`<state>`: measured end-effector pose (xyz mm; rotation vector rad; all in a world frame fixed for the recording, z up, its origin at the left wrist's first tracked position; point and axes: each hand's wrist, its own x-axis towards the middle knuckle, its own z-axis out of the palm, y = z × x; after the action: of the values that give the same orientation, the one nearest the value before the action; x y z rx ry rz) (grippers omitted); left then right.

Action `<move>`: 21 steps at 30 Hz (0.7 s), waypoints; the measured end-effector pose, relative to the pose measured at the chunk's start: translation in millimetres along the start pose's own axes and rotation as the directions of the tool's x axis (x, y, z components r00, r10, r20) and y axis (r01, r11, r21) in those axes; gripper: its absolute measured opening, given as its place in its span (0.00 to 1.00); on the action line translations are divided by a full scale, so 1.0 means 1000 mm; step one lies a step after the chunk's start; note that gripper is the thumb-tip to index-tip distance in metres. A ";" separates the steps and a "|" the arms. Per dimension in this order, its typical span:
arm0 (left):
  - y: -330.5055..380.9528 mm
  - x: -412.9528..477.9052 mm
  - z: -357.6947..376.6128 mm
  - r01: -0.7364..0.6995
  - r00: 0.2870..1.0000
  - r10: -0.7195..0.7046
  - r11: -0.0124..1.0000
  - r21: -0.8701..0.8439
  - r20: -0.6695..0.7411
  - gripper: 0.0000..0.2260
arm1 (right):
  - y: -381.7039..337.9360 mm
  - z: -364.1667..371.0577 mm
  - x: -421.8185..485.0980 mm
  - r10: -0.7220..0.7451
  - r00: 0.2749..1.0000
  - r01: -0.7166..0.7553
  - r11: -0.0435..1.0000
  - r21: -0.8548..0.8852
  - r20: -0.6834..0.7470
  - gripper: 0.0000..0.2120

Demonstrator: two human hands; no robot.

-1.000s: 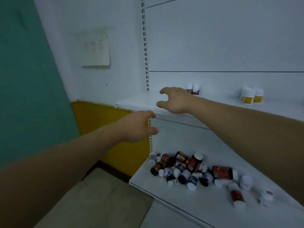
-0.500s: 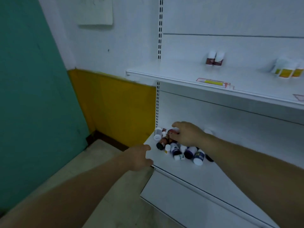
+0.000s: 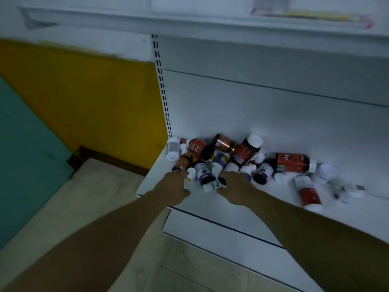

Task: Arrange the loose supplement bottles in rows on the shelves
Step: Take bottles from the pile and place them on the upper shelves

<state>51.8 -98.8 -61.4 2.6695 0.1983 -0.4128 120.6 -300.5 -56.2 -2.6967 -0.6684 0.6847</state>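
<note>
At the back-left corner of the lower shelf (image 3: 347, 218) the supplement bottles (image 3: 242, 157) lie heaped on their sides, just beyond both hands. The left hand (image 3: 174, 187) and right hand (image 3: 236, 189) meet its near edge; I cannot tell either grip's state.

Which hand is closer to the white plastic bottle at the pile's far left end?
Left. The left hand is just in front of the white plastic bottle; the right hand is farther right.

Our right hand (image 3: 235, 189) hides its fingertips in the bottle pile (image 3: 244, 152). Small white bottles (image 3: 348, 192) at far right are blurred.
</note>
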 end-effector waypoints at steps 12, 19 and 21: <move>-0.031 0.078 0.047 -0.173 0.937 0.255 0.932 0.318 -0.238 0.22 | 0.004 0.077 0.038 -0.022 0.972 -0.038 0.967 -0.250 -0.234 0.23; -0.022 0.055 0.033 -0.117 0.975 0.022 0.898 -0.425 -0.222 0.11 | -0.003 0.070 0.009 0.200 0.949 -0.145 0.963 0.227 -0.244 0.22; -0.007 0.023 0.008 0.076 0.987 -0.161 0.529 -0.845 -0.012 0.10 | -0.022 0.056 -0.014 0.389 0.911 -0.182 0.677 0.714 -0.137 0.15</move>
<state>70.1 -94.6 -78.4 1.6882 0.4771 -0.1546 72.9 -280.3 -90.0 -2.1168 0.1110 0.4686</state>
